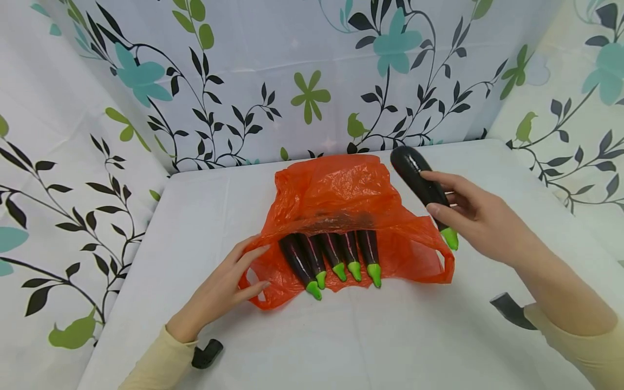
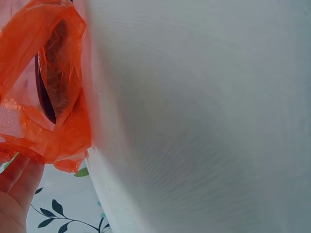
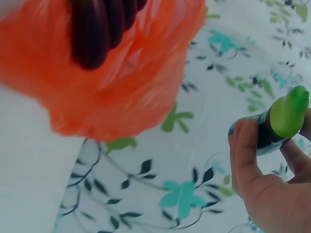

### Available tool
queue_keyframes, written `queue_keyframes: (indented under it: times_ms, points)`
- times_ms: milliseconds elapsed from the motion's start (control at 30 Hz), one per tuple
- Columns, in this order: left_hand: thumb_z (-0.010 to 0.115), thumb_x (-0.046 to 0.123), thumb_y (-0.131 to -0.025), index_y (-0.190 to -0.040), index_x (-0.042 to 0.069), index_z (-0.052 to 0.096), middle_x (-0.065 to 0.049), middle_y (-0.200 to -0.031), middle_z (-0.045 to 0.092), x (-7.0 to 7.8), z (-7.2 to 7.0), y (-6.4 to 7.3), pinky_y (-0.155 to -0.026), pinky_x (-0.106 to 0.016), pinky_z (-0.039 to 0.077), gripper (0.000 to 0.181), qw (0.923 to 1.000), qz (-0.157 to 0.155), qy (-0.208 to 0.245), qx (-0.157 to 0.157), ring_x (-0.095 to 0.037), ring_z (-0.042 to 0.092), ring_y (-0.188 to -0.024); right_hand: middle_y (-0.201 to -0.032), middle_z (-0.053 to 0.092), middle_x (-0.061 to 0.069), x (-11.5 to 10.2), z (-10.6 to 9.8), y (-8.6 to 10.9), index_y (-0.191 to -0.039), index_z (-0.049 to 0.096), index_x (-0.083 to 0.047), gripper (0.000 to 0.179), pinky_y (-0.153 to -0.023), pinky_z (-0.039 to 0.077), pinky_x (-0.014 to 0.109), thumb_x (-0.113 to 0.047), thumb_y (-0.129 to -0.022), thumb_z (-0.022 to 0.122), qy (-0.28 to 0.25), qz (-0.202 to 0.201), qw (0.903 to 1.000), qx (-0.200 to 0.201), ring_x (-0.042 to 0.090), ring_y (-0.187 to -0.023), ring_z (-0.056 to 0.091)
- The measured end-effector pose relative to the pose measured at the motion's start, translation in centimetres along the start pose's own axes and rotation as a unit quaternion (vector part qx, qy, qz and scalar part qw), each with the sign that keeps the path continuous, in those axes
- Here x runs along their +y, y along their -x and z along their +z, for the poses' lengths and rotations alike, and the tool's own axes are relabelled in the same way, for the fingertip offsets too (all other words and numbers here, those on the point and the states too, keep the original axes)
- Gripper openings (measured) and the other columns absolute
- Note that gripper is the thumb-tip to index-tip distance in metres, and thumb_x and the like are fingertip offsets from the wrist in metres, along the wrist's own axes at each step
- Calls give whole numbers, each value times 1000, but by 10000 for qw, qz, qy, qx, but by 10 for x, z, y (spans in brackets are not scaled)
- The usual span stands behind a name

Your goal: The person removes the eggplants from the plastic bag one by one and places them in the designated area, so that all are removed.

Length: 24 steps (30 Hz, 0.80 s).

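A red plastic bag (image 1: 336,184) lies on its side, its mouth facing me. Inside it several dark purple eggplants (image 1: 332,252) rest side by side, green stem ends outward, their far ends hidden under the film. At the bag's left handle is my left hand (image 1: 221,284), thumb and fingers apart and touching the plastic; in the left wrist view its fingers (image 2: 24,179) lie against the bag's edge. My right hand (image 1: 480,216) grips another eggplant (image 1: 414,170) above the bag's right side, green stem (image 3: 287,119) pointing toward me.
A white-covered table (image 1: 312,346) lies under everything. Patterned cloth (image 1: 244,70) with leaves and flowers hangs behind it and at both sides. Dark wrist straps (image 1: 207,353) show near both sleeves.
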<state>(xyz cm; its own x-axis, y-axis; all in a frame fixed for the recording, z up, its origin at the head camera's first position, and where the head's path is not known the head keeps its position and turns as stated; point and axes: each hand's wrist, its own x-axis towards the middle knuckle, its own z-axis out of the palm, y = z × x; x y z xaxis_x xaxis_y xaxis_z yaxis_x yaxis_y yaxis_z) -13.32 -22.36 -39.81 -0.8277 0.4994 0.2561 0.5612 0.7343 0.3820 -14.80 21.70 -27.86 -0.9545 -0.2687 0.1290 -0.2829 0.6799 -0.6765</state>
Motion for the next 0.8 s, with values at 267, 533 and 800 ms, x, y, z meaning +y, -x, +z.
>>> queue_keyframes:
  times_ms: [267, 533, 800]
  points:
    - [75, 32, -76, -138, 20, 40, 1, -146, 29, 0, 0, 0, -90, -37, 51, 72, 10000, 63, -1, 32, -18, 42, -125, -129, 48, 17, 53, -15, -27, -141, 27, -42, 54, -70, 47, 29, -42, -92, 49, 124, 778, 9966, 219, 29, -103, 53]
    - [75, 31, -76, -139, 22, 39, 1, -146, 29, 1, -1, -1, -91, -37, 50, 73, 10000, 92, -30, 14, -18, 42, -125, -129, 46, 21, 96, -15, -41, -145, 23, -33, 62, -78, 49, 46, -52, -90, 44, 154, 1223, 9923, 108, 34, -105, 49]
    - [74, 32, -76, -138, 20, 40, 1, -146, 29, 1, -2, 0, -90, -36, 50, 72, 10000, 83, -51, 5, -18, 42, -125, -132, 43, 24, 134, -10, -59, -147, 20, -29, 67, -84, 45, 51, -55, -89, 45, 189, 1389, 9901, -51, 37, -111, 45]
